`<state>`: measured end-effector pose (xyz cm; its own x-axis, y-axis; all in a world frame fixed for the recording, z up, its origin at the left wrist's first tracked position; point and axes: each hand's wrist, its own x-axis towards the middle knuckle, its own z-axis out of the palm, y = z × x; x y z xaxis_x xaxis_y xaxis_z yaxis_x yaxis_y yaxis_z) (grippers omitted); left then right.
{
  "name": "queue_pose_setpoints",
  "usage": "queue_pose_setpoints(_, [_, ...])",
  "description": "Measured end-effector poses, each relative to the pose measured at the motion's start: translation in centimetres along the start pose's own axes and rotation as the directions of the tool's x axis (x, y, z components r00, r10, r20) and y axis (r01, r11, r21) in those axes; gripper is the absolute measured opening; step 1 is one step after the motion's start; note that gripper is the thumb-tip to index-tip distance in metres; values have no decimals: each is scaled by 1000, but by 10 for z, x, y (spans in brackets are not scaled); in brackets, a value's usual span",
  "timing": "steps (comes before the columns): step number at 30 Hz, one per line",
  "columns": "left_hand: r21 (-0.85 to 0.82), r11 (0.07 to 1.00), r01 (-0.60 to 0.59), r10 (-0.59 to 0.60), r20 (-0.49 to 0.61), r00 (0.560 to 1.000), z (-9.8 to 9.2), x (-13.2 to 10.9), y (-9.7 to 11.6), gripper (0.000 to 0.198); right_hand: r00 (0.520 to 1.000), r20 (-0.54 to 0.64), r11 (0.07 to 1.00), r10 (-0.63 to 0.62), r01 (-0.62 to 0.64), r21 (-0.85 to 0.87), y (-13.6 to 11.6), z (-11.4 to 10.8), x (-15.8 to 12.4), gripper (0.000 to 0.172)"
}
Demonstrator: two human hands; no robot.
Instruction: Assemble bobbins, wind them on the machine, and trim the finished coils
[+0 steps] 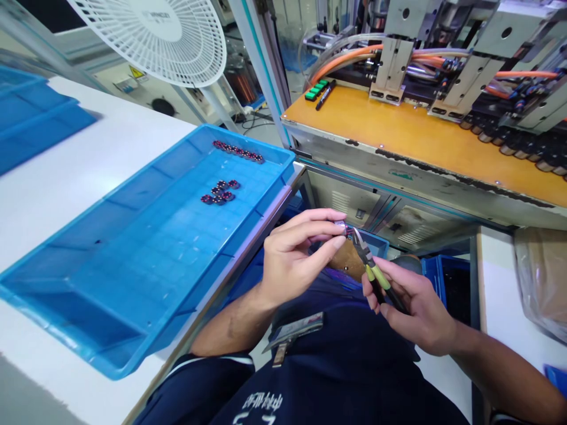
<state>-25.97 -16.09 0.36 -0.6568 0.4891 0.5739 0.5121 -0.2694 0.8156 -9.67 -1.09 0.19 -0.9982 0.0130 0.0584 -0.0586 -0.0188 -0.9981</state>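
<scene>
Between its thumb and fingertips, my left hand (pixel 296 254) pinches a small round metal part (pixel 341 225). My right hand (pixel 411 301) is wrapped round the handles of pliers (pixel 367 257) with yellow-green and black grips. The pliers' jaws meet the near side of the small part, at thin reddish bits. Just what the jaws hold is too small to tell. Left of my hands, a blue tray (pixel 177 236) holds a row of small dark-and-red round parts (pixel 238 151) and a loose cluster of similar ones (pixel 219 192).
A white fan (pixel 155 35) stands behind the tray. At the back right is a machine with an orange-yellow bench (pixel 398 130), a black marker (pixel 325 95) and green pieces (pixel 316 90). Stacked blue trays (pixel 35 118) lie far left; a plastic-wrapped box (pixel 540 277) sits at right.
</scene>
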Motion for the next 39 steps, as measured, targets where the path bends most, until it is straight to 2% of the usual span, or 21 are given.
queue_pose_setpoints(3, [-6,1000,10,-10,7,1000,0,-1,0,27,999,-31,997,34,-36,-66,-1,0,1,63])
queue_pose_setpoints(6, [-3,1000,-9,9,26,1000,-1,-1,-2,26,989,-83,989,122,-128,-76,-2,-3,3,55])
queue_pose_setpoints(10, [63,988,-142,137,82,987,-3,1,-5,24,983,-98,984,153,-161,-71,-3,-10,0,52])
queue_pose_setpoints(13, [-32,976,-214,216,87,972,-3,1,-6,37,990,-43,989,135,-137,-57,-7,-16,-9,59])
queue_pose_setpoints(17, [-212,959,-188,204,56,977,1,-1,-7,53,993,17,991,118,-117,-58,-15,-19,-21,64])
queue_pose_setpoints(29, [-198,964,-176,184,23,983,2,-6,-7,54,994,95,997,62,-59,-41,-15,-13,-17,70])
queue_pose_setpoints(39, [-205,973,-109,124,61,990,-1,-9,-7,50,991,95,995,95,-97,14,-21,-10,-11,65])
